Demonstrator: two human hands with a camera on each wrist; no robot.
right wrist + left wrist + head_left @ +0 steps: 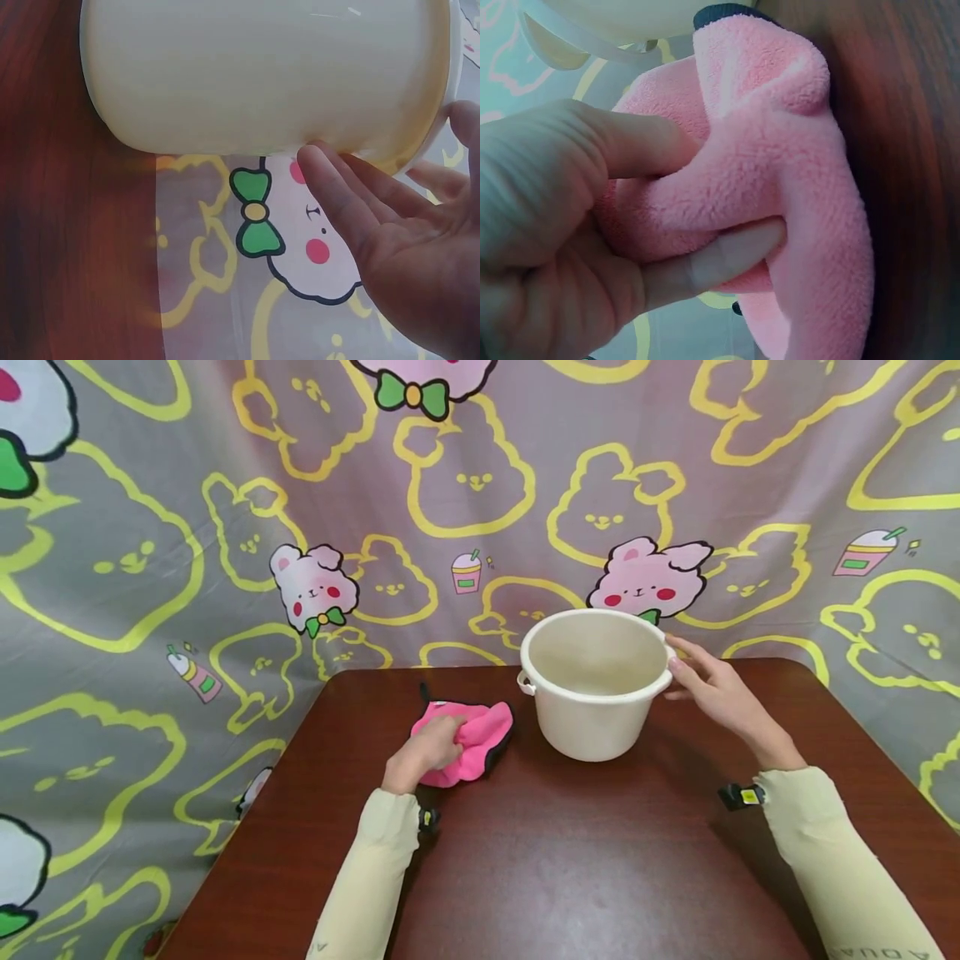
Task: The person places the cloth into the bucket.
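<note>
A pink fleece cloth [474, 739] with a dark edge and a small dark loop lies bunched on the table. My left hand [435, 745] pinches a fold of it between thumb and fingers; the left wrist view shows the plush fabric [742, 157] bulging around them. To the right of the cloth a cream plastic bucket [592, 722] stands upright, its inside visible from above. At its right side, my right hand [712, 689] touches the rim with the thumb, the other fingers nearly straight along the outer wall. The right wrist view shows those fingers [352, 195] beside the bucket wall.
The dark reddish-brown table [570, 860] stretches toward me. Behind and left of it hangs a grey curtain [465, 635] with yellow outlines and cartoon rabbits. A small handle lug [527, 683] juts from the bucket's left side, near the cloth.
</note>
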